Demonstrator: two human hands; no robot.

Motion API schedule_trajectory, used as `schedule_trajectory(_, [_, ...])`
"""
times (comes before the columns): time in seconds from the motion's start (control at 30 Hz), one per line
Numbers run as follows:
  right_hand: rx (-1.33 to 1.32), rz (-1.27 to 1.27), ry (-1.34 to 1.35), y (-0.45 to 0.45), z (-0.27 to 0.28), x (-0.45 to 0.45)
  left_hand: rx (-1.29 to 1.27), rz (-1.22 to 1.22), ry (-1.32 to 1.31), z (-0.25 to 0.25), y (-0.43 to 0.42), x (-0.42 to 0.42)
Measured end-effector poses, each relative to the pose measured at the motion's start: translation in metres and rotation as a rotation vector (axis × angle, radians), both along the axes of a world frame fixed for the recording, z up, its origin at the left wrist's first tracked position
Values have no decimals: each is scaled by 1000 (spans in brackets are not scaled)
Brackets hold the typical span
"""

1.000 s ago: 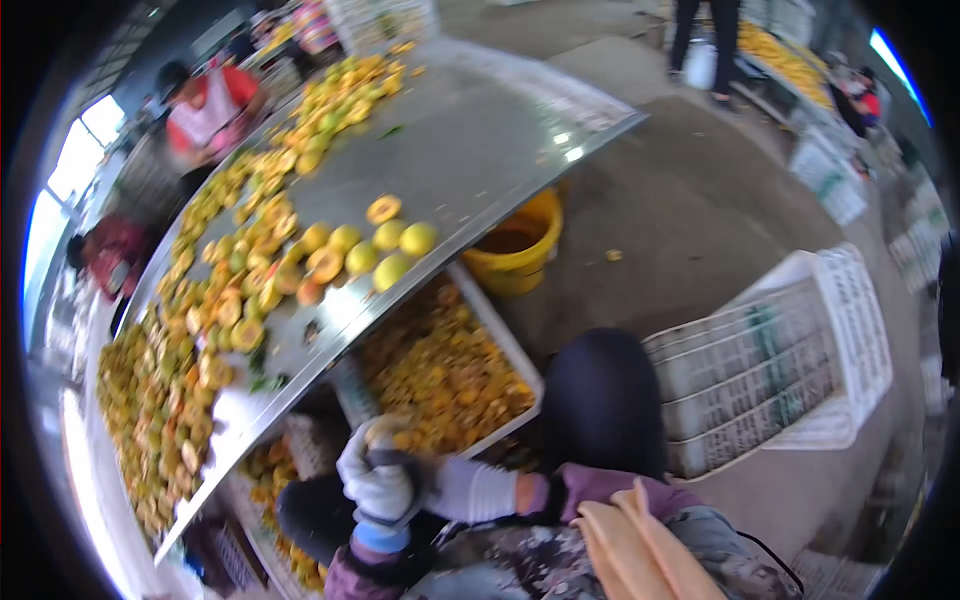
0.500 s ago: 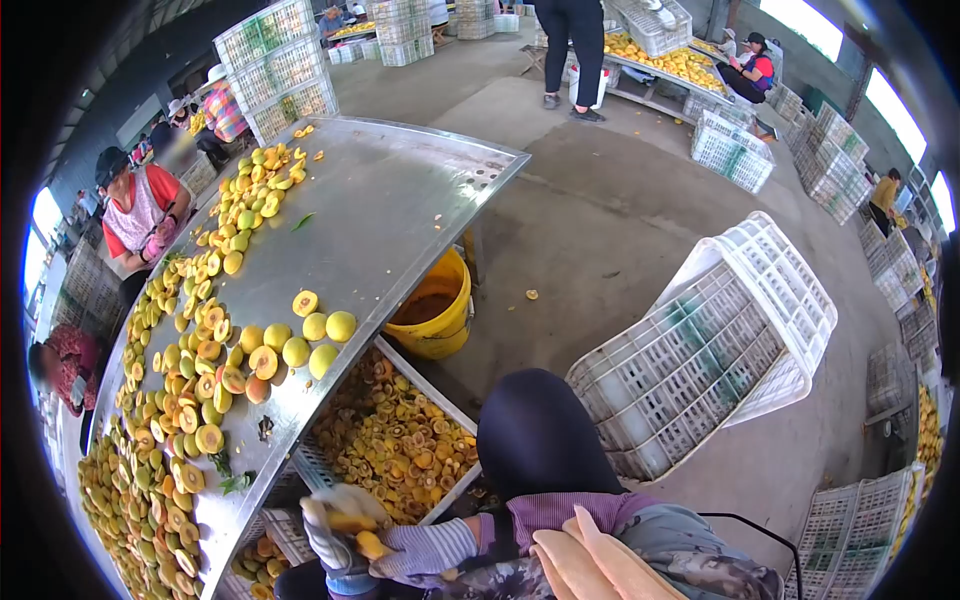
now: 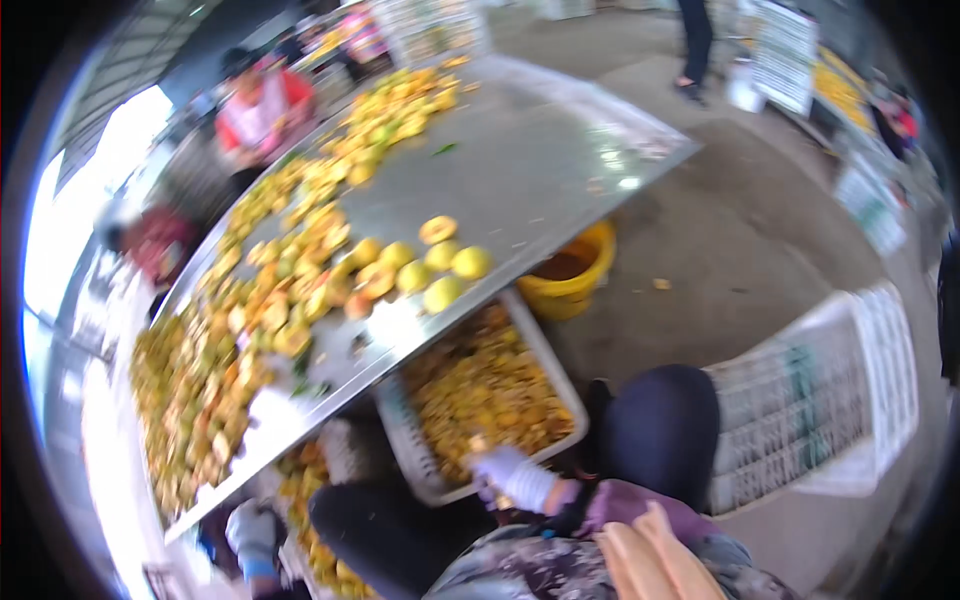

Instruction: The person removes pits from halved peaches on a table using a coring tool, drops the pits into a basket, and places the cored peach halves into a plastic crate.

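My right hand, in a pale glove with a striped cuff, is over the near end of a crate of yellow fruit scraps. Its fingers curl around something blurred; a small tan bit shows at the fingertips and another below the palm. At lower left, my left hand, in a grey-white glove, hangs beside a lower container of yellow fruit pieces. Blur hides its fingers. Halved yellow-green fruit, looking like peaches, covers the left side of the metal table.
A yellow bucket stands beyond the scrap crate, under the table edge. White plastic crates lie on the floor at right. Across the table sits a person in a red top; another person is nearer at left. Someone's legs show at the back.
My hands were together at the table's near edge with fruit pieces between them. Now they are apart: the right over the scrap crate, the left lower left. The view has swung left and blurred.
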State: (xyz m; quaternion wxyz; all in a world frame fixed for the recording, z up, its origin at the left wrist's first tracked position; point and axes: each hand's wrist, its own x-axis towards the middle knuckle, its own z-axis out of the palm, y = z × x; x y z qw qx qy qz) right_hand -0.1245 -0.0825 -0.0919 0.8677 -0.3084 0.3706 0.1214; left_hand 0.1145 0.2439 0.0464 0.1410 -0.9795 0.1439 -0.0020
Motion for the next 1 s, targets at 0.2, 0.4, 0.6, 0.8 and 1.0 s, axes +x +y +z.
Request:
schedule_trajectory(0.2, [-124,-38,-136,-16,13,-19,-20,-164,-69,34,-110,19])
schedule_trajectory(0.4, [-370,41,-176,-26,23,-26,-266,-881,90,21,-329,15])
schedule_trajectory(0.6, [-779,31,-167,-25,3,-26,193,-1099,391,-40,-445,21])
schedule_trajectory(0.8, [-833,84,-221,-23,-1,-29,20,-961,375,-22,-423,25])
schedule_trajectory(1.0, [-1543,231,-352,-15,-13,-25,-1311,-502,877,-58,-305,31])
